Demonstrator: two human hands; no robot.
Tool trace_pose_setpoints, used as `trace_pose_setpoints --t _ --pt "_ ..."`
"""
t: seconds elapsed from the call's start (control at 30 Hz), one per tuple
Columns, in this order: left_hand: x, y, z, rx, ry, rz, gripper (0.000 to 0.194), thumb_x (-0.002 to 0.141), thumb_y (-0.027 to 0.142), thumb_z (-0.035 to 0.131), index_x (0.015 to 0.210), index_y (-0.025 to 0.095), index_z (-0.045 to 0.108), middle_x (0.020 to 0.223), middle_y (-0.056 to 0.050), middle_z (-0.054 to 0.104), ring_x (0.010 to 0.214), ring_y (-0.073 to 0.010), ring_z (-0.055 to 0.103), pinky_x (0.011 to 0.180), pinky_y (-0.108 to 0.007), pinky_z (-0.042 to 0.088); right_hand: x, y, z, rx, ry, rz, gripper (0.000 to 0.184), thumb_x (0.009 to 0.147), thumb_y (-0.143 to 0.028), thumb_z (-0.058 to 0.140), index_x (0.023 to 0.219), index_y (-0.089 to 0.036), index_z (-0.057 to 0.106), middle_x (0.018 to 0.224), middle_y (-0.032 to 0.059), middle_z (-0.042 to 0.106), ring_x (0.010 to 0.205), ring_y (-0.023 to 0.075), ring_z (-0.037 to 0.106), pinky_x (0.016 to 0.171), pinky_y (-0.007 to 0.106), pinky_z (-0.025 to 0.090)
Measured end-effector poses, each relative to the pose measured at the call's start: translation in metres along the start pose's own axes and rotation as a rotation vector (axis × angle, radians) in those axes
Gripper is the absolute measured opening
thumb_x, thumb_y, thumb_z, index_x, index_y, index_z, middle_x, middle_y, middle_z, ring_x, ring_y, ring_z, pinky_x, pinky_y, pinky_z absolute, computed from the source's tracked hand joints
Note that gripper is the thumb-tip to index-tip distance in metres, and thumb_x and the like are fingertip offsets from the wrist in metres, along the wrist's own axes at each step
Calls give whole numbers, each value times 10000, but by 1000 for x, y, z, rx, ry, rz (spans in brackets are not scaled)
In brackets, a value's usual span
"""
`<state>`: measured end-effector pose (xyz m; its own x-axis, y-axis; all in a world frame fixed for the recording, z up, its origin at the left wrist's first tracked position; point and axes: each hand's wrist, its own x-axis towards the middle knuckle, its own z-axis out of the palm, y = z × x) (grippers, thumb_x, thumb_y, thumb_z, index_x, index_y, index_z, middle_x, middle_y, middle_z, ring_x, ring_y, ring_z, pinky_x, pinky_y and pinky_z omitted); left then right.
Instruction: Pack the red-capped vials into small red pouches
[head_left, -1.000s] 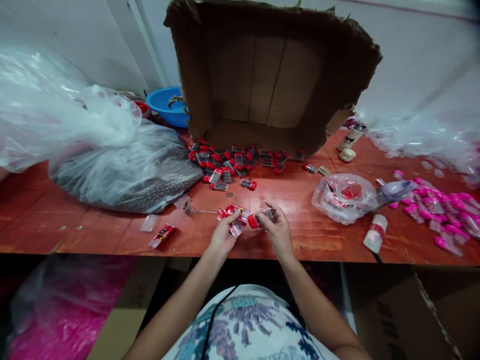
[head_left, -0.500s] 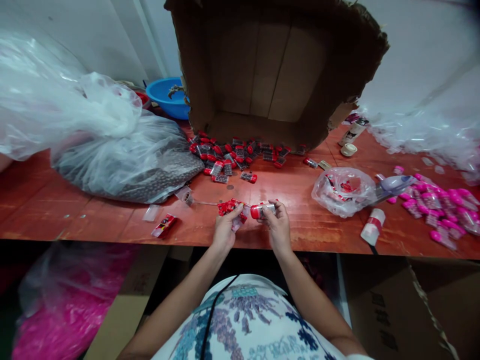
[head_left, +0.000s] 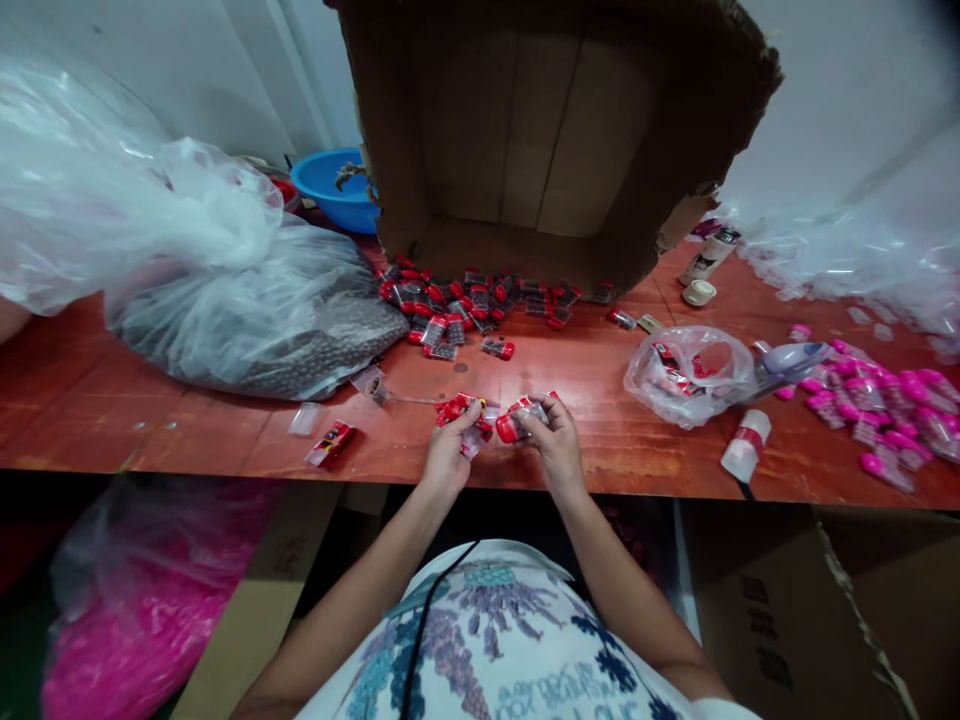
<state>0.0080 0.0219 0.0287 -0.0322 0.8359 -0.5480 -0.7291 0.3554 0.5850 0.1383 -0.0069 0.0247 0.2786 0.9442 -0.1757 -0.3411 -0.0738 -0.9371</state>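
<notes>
Close to the table's front edge, my left hand (head_left: 450, 448) is closed on a bunch of red printed plastic labels (head_left: 454, 408), with clear film showing at their lower side. Just to the right, my right hand (head_left: 556, 440) grips a small clear container with a red cap (head_left: 510, 428), cap end toward the left hand. A bit of red shows behind the right fingers; what it is I cannot make out. Beyond both hands lies a pile of red-capped containers (head_left: 476, 300) with dark contents, at the mouth of a big cardboard box (head_left: 540, 225).
On the left sit a clear bag of dark beads (head_left: 262, 320) and a red printed packet (head_left: 330, 444). To the right are a plastic bag with red labels (head_left: 645, 385), a white roll (head_left: 746, 447), pink-capped containers (head_left: 870, 400) and a bottle (head_left: 709, 255). A blue basin (head_left: 330, 190) stands behind.
The container in my right hand has tilted and shifted slightly left, and red now shows behind the right fingers. My left hand keeps the labels, almost in place.
</notes>
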Motion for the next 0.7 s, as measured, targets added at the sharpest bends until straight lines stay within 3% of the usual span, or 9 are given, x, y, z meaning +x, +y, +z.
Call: trace_pose_setpoints --t 0.23,0.53,0.7 --pt "0 -2 -4 42 -20 -20 165 612 114 781 734 120 670 693 -33 708 587 -147 648 585 -256 525 0 2 -1 -17 -10 -15 408 676 -364 738 1022 -213 581 871 -5 602 711 135 585 530 229 538" --pt "0 -3 -7 36 -41 8 199 590 118 795 743 134 670 675 -12 705 573 -134 645 592 -241 526 1 2 -4 -62 -113 53 396 643 -334 755 995 -218 616 835 -18 615 572 98 540 431 198 484" --pt "-3 -3 -7 60 -41 21 218 576 122 803 753 133 677 684 -16 708 581 -136 652 598 -239 525 1 3 -3 -61 -103 56 406 636 -348 762 994 -221 616 859 -18 613 560 99 545 421 213 490"
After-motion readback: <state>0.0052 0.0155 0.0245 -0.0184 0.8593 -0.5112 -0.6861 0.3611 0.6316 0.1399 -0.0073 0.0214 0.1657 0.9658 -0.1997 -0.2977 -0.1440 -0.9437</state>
